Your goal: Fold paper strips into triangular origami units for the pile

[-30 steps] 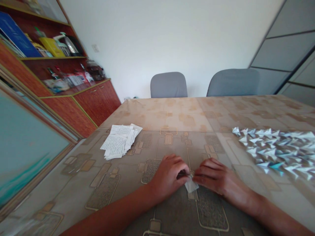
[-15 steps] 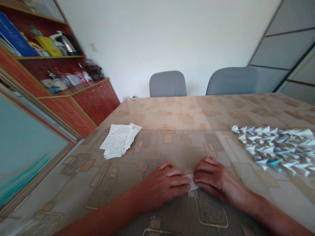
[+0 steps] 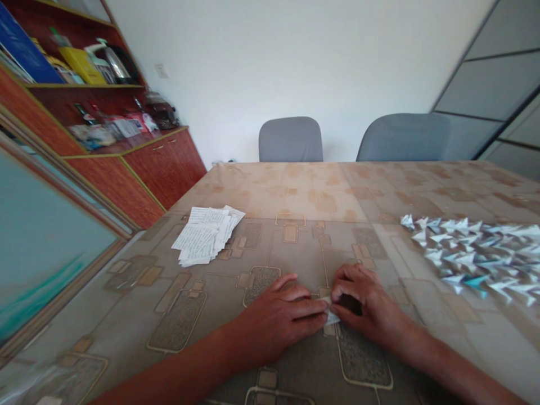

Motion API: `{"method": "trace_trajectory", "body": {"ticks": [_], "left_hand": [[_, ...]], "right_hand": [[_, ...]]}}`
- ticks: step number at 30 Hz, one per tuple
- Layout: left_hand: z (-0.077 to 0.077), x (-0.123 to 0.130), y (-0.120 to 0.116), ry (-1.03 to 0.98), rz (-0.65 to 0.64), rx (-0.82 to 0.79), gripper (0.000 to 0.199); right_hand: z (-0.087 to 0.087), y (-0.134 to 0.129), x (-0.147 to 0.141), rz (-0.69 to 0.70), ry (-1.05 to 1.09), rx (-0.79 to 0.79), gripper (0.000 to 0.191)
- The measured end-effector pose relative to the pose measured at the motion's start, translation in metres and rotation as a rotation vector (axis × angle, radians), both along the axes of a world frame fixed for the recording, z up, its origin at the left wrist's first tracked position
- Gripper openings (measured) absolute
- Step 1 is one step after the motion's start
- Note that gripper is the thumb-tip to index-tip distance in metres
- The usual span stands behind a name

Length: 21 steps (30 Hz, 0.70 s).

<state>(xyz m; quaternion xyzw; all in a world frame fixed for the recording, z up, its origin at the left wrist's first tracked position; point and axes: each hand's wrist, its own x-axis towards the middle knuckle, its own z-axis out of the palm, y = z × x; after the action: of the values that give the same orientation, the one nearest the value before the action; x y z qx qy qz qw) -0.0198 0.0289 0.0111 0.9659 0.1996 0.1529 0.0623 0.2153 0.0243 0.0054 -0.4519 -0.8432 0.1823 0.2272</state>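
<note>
We look through one head-worn camera, forward and down over the worktop (image 3: 291, 256). Our left hand (image 3: 278, 316) and right hand (image 3: 372, 293) are near, low in view; the white wall (image 3: 291, 62) faces us well beyond.

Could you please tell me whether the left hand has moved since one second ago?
Yes, slightly toward the person: its farthest part reached past the far edge of the speckled tablecloth rectangle before, but the left hand now stops short of it.
</note>
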Motion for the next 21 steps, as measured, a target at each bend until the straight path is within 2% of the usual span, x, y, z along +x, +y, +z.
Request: {"method": "trace_trajectory", "body": {"ticks": [9, 15, 21], "left_hand": [[-0.0008, -0.0060, -0.0011, 0.030, 0.008, -0.135, 0.028], [-0.0017, -0.0027, -0.0054, 0.042, 0.022, -0.070, 0.029], [-0.0029, -0.0004, -0.0077, 0.034, 0.072, -0.005, 0.025]], "right_hand": [[-0.0048, 0.0004, 0.0015, 0.003, 0.015, -0.007, 0.012], [-0.0094, 0.0013, 0.0011, -0.012, 0.034, 0.010, 0.013], [-0.0021, 0.0024, -0.0024, -0.091, 0.055, -0.099, 0.015]]}}
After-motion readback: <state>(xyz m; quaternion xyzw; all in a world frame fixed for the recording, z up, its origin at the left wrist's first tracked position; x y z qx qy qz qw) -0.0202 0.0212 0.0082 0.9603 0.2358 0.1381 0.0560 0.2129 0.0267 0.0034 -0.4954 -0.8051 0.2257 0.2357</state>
